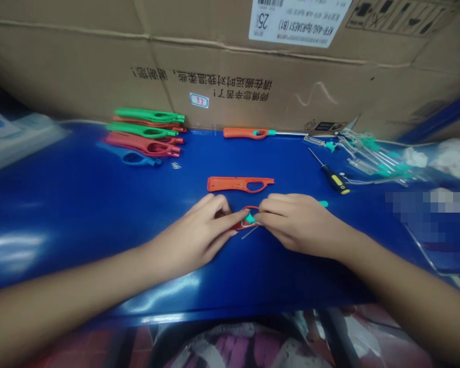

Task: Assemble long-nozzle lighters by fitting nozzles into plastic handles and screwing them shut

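Note:
An orange lighter casing half (239,226) lies low over the table between my hands, mostly hidden by the fingers. A green trigger (249,218) sits in its loop. My left hand (205,227) is closed on the casing's left part, index finger reaching to the trigger. My right hand (297,220) is closed at the casing's other end, fingertips beside the trigger; its grip is partly hidden. A thin metal piece (249,233) shows just below. Behind the hands lies another orange casing half (230,184), inner side up.
Green, red and blue casing pieces (147,130) are piled at back left. An assembled orange lighter (237,133) lies by the cardboard box (99,56). A screwdriver (334,179) and several green-and-metal lighter parts (383,158) lie at right on the blue table (138,214).

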{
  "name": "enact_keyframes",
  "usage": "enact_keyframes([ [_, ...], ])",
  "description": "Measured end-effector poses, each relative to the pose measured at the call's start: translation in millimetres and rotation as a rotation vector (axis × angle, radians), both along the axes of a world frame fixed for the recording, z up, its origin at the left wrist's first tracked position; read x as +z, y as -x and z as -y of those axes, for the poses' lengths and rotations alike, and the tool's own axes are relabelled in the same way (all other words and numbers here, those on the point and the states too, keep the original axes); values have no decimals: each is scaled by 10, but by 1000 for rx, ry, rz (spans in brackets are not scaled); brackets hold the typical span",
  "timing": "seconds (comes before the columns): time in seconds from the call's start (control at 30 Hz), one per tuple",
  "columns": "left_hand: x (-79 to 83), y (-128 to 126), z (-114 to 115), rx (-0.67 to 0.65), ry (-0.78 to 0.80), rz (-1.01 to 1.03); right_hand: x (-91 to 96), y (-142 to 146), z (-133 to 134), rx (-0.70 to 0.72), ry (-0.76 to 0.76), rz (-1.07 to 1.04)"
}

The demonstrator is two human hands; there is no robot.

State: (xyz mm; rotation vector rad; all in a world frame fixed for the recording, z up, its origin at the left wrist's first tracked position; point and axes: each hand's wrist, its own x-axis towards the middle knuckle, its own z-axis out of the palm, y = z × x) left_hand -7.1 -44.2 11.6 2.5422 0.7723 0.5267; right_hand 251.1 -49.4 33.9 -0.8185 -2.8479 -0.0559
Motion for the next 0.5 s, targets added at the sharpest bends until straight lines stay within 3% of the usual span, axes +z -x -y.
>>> enact_keyframes([
  [0.27,3,-19,-2,-4,-1,19,16,-7,-8,7,-82,32],
  [0.5,1,-13,-14,-9,-18,-2,-23,-20,-14,-15,-62,8],
])
